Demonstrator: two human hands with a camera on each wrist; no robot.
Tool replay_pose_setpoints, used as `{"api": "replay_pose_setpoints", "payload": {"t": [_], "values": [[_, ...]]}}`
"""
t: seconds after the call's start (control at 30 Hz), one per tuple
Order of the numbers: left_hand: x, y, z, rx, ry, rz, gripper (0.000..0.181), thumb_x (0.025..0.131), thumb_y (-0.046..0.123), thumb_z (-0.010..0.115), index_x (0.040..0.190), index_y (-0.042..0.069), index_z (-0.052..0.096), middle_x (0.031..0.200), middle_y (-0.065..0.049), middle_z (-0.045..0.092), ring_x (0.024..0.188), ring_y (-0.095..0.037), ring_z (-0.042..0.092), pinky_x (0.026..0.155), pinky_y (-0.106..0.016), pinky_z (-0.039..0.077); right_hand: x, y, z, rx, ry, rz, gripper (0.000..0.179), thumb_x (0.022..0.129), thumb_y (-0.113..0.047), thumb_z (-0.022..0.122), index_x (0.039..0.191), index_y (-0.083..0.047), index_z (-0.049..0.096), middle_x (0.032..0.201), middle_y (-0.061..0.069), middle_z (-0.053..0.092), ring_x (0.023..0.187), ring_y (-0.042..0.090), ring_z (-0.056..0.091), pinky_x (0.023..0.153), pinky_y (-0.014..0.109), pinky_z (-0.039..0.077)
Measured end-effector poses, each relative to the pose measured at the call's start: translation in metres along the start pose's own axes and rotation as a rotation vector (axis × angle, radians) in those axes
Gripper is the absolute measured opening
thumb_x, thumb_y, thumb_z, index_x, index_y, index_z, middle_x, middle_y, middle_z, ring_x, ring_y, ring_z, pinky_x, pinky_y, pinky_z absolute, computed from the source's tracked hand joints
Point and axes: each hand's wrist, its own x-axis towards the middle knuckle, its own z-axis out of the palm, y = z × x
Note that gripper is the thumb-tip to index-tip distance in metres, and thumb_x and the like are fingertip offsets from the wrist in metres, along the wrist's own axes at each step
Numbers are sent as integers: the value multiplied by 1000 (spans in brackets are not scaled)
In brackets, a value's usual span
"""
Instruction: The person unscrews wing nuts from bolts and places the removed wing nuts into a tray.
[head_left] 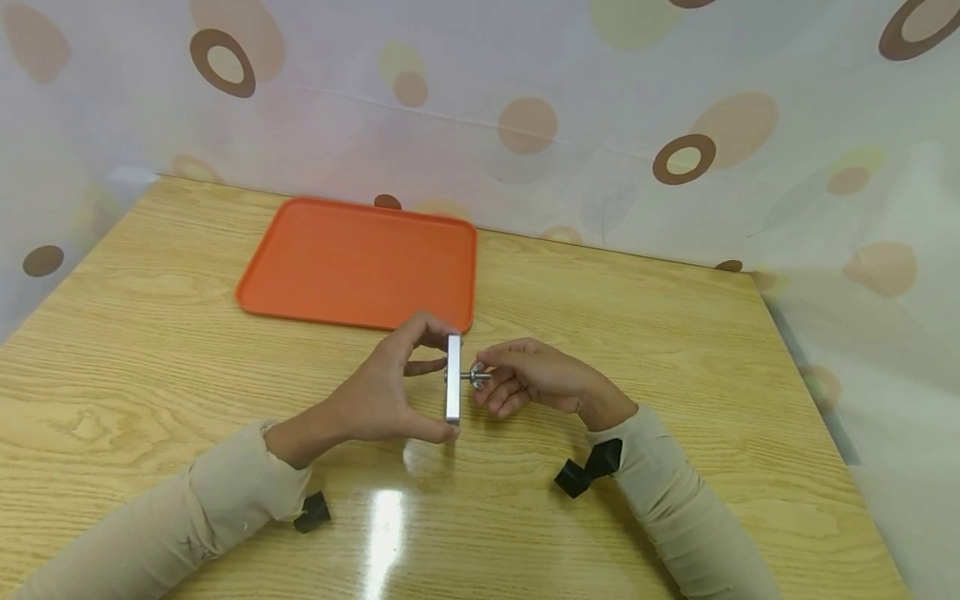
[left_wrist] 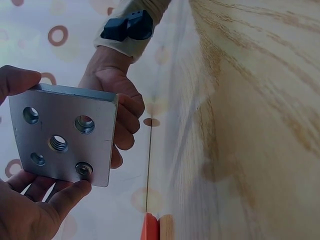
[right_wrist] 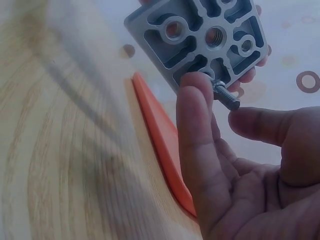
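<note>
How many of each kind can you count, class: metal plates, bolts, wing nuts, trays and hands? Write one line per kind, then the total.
Metal plate: 1
Bolt: 1
Wing nut: 1
Tray: 1
Hands: 2 (left hand, right hand)
Total: 6

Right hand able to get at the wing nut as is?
Probably yes: the right hand is beside the wing nut, and the left hand grips the metal plate by its edges, leaving the nut's side free.
</note>
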Motion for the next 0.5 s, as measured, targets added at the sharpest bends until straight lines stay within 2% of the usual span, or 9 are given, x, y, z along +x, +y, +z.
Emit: {"api": "replay_pose_setpoints", "payload": {"t": [0.23,0.5], "values": [[0,0,0,-3,-3,0,79,60,3,86,127,5,45,131,-14,52,125,-39,51,108,-43,54,-1,-1,1,11,-4,-8,30,107,-24,40,98,-10,65,79,-1,74,64,7,70,62,21,63],[0,0,1,-2,2,2,78,60,2,86,126,5,46,131,-13,52,124,-37,51,108,-43,55,-1,-1,-1,-14,4,-18,27,106,-22,43,106,-4,64,83,-2,73,70,7,71,67,22,64]]}}
